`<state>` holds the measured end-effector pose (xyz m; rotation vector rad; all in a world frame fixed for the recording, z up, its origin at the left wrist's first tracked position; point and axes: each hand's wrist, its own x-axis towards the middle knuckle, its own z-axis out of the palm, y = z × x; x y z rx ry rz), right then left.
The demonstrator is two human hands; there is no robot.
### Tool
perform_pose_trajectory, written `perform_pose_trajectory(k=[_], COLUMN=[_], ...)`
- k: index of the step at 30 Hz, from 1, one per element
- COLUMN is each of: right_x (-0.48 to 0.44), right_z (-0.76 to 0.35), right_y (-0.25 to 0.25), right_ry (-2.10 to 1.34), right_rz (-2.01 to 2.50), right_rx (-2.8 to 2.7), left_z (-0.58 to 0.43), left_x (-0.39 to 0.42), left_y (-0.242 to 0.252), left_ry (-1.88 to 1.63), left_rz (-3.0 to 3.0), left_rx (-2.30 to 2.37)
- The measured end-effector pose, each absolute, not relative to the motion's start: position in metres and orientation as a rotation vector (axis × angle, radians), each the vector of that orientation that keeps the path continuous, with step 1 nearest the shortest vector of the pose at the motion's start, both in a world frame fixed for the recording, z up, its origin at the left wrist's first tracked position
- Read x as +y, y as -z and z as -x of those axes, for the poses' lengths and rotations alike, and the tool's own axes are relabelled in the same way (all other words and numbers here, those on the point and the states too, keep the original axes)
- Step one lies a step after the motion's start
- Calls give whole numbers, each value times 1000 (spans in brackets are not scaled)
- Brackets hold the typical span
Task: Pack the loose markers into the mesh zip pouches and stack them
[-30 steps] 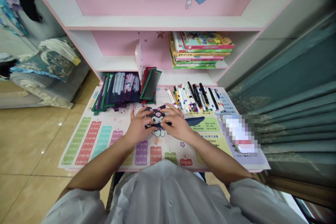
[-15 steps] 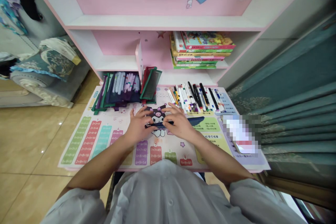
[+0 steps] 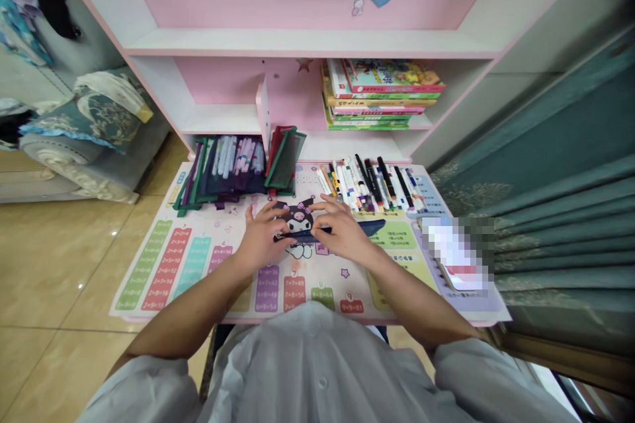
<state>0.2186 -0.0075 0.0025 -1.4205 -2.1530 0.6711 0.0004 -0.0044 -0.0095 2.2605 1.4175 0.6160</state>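
Note:
A dark blue zipper pouch (image 3: 371,229) lies low over the printed desk mat (image 3: 297,271), its long edge running left to right between my hands. My left hand (image 3: 262,239) pinches the pouch's left end between thumb and fingers. Along the top edge, my right hand (image 3: 343,232) has thumb and index finger pressed together, seemingly at the zipper; the zipper pull itself is too small to make out. Behind my right hand lies a row of markers (image 3: 370,184). Beyond my left hand rest several mesh pouches (image 3: 233,168), some with pens inside.
Green and red mesh pouches (image 3: 285,160) lean near the shelf divider (image 3: 262,106). Stacked books (image 3: 380,96) sit on the pink-and-white shelf (image 3: 307,41). A phone (image 3: 454,254) lies at the mat's right side, beside a teal curtain (image 3: 560,211).
My right hand has slid slightly to the right along the pouch's top edge. My left hand keeps its place at the left end.

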Motion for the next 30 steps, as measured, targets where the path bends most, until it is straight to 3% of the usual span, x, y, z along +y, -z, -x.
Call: perform_pose_trajectory(k=[30], right_x=[-3], right_z=[-224], right_y=[-4], right_ry=[-715], right_rz=[1515], right_rx=[-2129], left_z=[-1], left_x=[-4], left_y=[9], left_ry=[-582], left_rz=[-2238], left_rx=[1404])
